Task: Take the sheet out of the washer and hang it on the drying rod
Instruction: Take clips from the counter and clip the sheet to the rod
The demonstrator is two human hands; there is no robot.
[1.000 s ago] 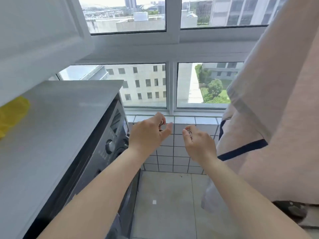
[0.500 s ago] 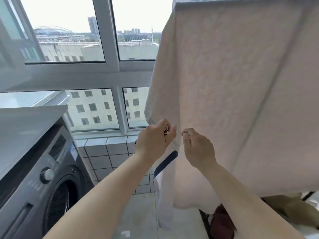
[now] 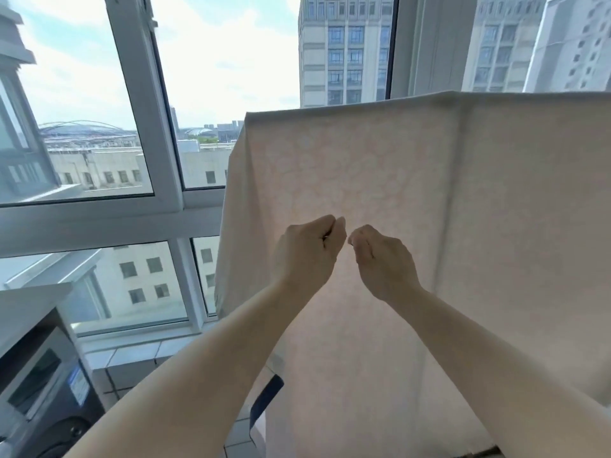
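Observation:
A pale pink sheet (image 3: 413,166) hangs draped over a rod that its top fold hides; a dark blue trim (image 3: 265,398) shows at its lower left edge. Both my hands are raised in front of the sheet's middle, close together. My left hand (image 3: 307,251) has its fingers curled with thumb against forefinger, and nothing shows in it. My right hand (image 3: 380,261) is curled the same way, knuckles toward me. Whether either fingertip touches the cloth is not visible. The grey washer (image 3: 43,401) stands at the lower left.
Large windows with white frames (image 3: 148,127) fill the wall behind and to the left, above a tiled sill (image 3: 132,355). A white countertop (image 3: 29,299) lies over the washer. High-rise buildings show outside.
The view has tilted up and swung right, from the washer to the hanging sheet. Both curled hands have risen from the sheet's lower edge to its middle, keeping their pose.

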